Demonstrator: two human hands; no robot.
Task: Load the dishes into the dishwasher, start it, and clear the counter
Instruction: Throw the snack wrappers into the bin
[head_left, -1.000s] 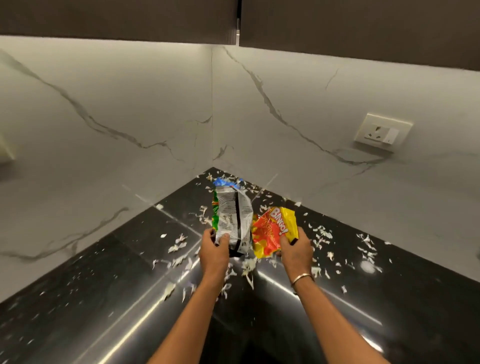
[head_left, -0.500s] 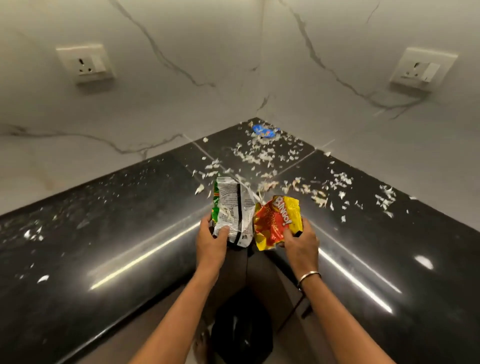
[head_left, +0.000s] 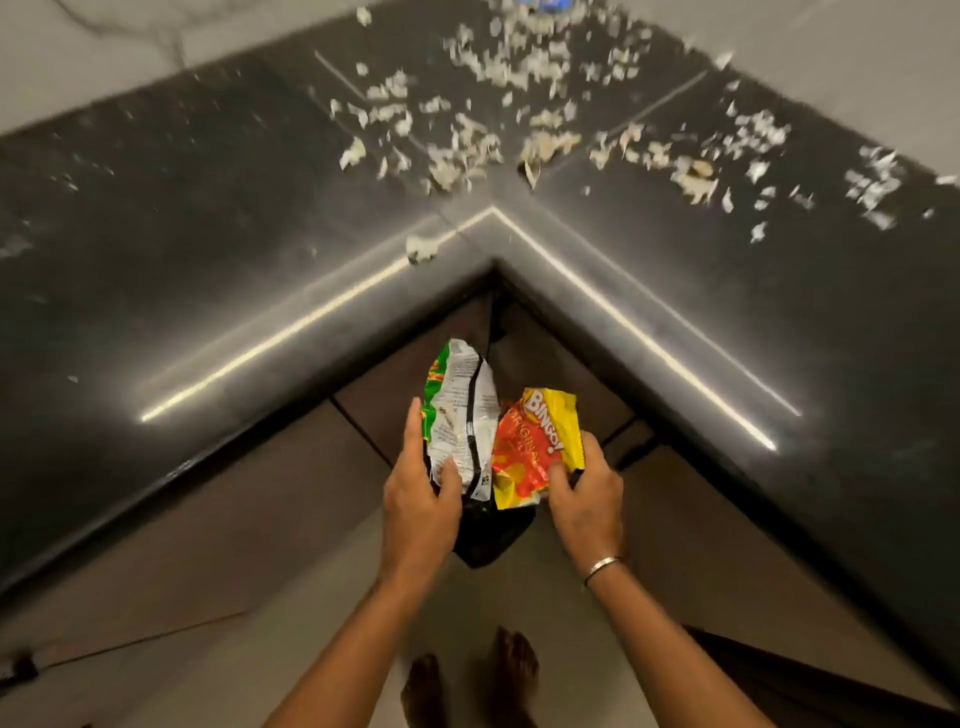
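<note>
We look down on a black counter (head_left: 208, 234) that bends in an L, its two front edges meeting at an inner corner in the middle of the view. A pale veined wall (head_left: 78, 67) shows past its far left edge. Under the front edges stand brown cabinet doors (head_left: 260, 493), and a light floor (head_left: 311, 665) lies below them. Pale scraps (head_left: 467, 150) are strewn over the counter toward its far corner and along the right wing, and one scrap (head_left: 422, 248) sits alone near the inner corner. Both wrappers are off the counter, held in the air just in front of that inner corner, side by side and touching. The green and white wrapper (head_left: 462, 410) is in the left hand (head_left: 421, 504), thumb pressed on its printed face, fingers curled behind it. The yellow and red wrapper (head_left: 540, 441) is crumpled in the right hand (head_left: 587, 499), thumb and fingers closed round its lower part. A black bag (head_left: 488, 535) hangs directly beneath the wrappers, between the two hands; we cannot tell which hand carries it. Two bare feet (head_left: 511, 670) stand on the floor at the bottom edge. A thin metal bangle (head_left: 602, 566) circles the right wrist.
</note>
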